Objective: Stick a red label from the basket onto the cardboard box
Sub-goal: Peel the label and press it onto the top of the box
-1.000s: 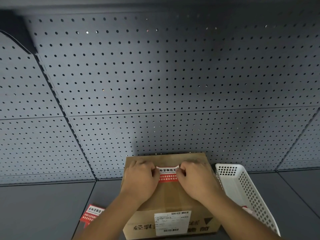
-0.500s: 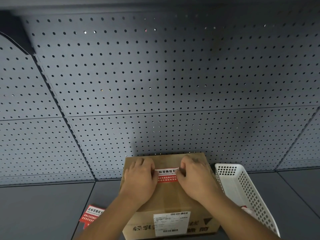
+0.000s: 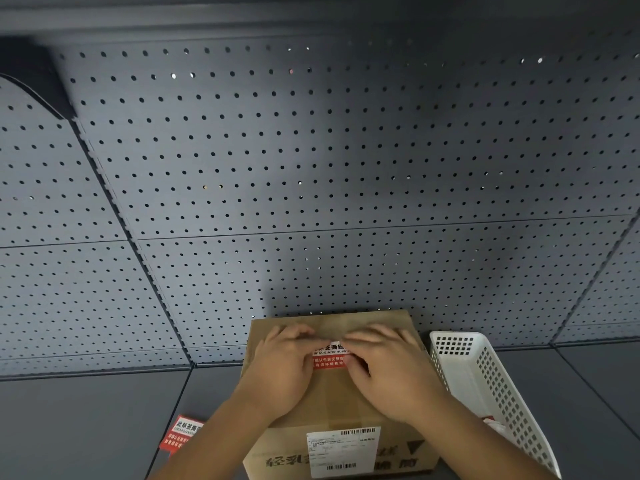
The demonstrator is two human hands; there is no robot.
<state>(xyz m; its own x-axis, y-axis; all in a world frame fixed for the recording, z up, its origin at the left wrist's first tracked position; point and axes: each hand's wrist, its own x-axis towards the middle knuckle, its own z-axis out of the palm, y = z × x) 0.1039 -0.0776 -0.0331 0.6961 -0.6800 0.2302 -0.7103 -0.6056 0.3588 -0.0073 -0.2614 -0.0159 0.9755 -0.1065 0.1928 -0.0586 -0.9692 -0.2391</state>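
A brown cardboard box (image 3: 332, 403) stands on the dark shelf at the bottom centre. A red and white label (image 3: 329, 355) lies on the box's top, over the tape seam. My left hand (image 3: 282, 370) presses flat on the label's left end. My right hand (image 3: 389, 370) presses on its right end, fingers stretched over it. Both hands look a little blurred. A white shipping label (image 3: 343, 450) is stuck on the box's front face. The white perforated basket (image 3: 491, 386) stands just right of the box, with a bit of red and white inside.
A loose red label sheet (image 3: 181, 434) lies on the shelf left of the box, partly behind my left forearm. A grey pegboard wall (image 3: 311, 168) rises right behind the box. A shelf divider seam runs on the right.
Both hands have slid inward along the label, so less of it shows between them. The fingers lie flatter on the box top than before.
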